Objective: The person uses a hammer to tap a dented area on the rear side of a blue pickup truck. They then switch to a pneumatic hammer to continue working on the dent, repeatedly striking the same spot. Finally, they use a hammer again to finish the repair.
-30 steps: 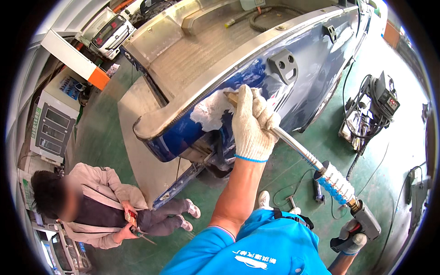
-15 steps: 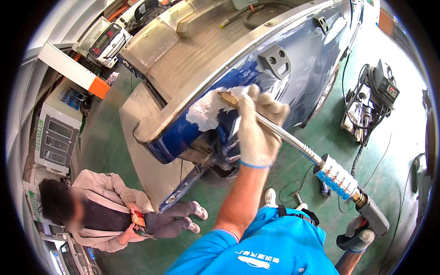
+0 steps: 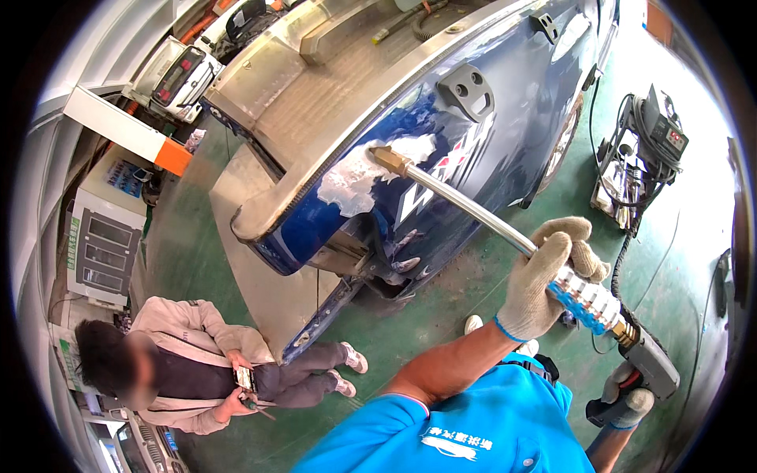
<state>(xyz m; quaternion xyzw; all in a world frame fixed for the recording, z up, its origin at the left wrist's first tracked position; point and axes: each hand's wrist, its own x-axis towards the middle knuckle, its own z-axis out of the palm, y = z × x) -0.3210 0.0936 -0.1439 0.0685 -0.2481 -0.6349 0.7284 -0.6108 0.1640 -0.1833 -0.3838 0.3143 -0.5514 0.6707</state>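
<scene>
Gripping a long metal-rod tool [image 3: 489, 221] beside a blue truck [image 3: 520, 126]

The tool slants from the near right towards the far left, its brass-coloured tip [image 3: 389, 161] over a whitish bare patch [image 3: 349, 183] on the truck's side; whether the tip actually touches the metal, I cannot tell. The left hand [image 3: 540, 281], in a cream knitted glove, is mostly closed, its bent fingers loosely around the tool where the silvery rod [image 3: 473, 211] meets a ribbed collar [image 3: 599, 307] of silver and blue. At the near right, the right hand [image 3: 635, 405], likewise gloved, is wrapped around the dark pistol-shaped handle [image 3: 651, 365], with a red part showing near the fingers.

To the right of the bare patch, a dark bracket [image 3: 468, 91] with holes sits on the truck's side. Beyond the side's rim lies the truck's bed [image 3: 272, 83], and at its left end a flat beige panel [image 3: 260, 276] juts out.

At the near left, well apart from the tool, a co-worker [image 3: 189, 363] in a beige jacket holds a small rectangular object [image 3: 246, 378] and a green-handled implement [image 3: 251, 404]. At the far right, a grey machine [image 3: 666, 130] stands on the green floor [image 3: 430, 331] with black cables [image 3: 650, 169] looped about it. At the far left is a white vehicle [image 3: 177, 79], near a white beam [image 3: 118, 122] with an orange end.
</scene>
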